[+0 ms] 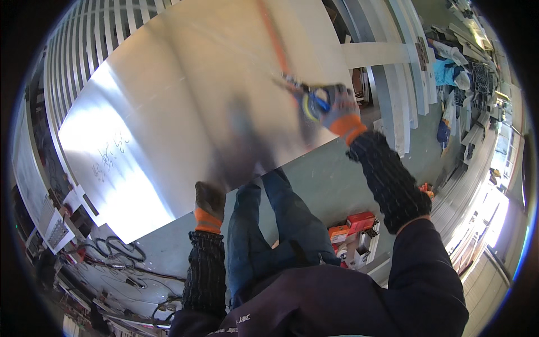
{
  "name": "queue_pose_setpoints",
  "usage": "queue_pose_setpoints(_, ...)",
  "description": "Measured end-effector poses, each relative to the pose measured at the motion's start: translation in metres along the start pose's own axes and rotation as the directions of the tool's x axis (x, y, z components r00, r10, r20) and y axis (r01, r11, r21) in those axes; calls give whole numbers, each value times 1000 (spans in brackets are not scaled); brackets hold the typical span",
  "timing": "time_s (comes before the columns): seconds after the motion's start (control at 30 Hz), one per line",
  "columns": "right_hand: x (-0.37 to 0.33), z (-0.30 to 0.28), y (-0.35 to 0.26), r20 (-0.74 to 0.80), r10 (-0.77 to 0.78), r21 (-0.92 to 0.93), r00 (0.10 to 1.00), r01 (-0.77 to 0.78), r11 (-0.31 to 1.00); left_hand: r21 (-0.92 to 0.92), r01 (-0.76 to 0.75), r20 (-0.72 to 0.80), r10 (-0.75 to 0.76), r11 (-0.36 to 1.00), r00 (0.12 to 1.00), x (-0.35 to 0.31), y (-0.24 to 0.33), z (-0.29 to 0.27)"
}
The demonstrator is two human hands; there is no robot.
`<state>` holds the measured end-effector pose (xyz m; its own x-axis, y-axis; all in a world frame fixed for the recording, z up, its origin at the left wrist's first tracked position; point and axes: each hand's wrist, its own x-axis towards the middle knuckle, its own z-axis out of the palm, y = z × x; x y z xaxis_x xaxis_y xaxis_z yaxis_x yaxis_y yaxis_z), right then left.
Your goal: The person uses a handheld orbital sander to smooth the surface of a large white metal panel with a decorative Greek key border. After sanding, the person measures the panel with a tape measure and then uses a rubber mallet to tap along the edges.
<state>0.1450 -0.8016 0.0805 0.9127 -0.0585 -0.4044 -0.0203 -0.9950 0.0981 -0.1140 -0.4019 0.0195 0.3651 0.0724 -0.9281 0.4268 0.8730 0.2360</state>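
A large shiny metal sheet (163, 106) with handwriting on its left part lies in front of me. My left hand (209, 203), in a grey glove with an orange cuff, is closed on its near edge; part of the fingers is hidden. Over the sheet's right side, my gloved right hand (337, 106) grips a blue-and-yellow hand tool (315, 103). Its dark metal front points left above the sheet; blur hides its exact kind. A red-orange band (272, 32) runs from the far edge down to the tool's front; whether it is joined to the tool I cannot tell.
Slatted metal bars (84, 48) spread beyond the sheet at far left. Long pale profiles (401, 84) lie at right. Black cables (115, 250) coil on the floor at lower left. Red and orange boxes (359, 223) stand right of my legs. Stacked lengths (463, 185) line the right side.
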Motion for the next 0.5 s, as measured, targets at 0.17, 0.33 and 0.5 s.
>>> queue_pose_setpoints(0.17,-41,-1,20,-71,-176,88,982,182,979,33,-86,38,85,996,996,4,4,-10)
queue_pose_setpoints(0.33,80,20,55,-257,-13,18,966,18,1000,232,-65,-79,86,971,993,17,32,49)
queue_pose_setpoints(0.5,105,-25,30,-55,61,-57,997,-64,996,795,215,-250,-17,567,968,-16,66,59)
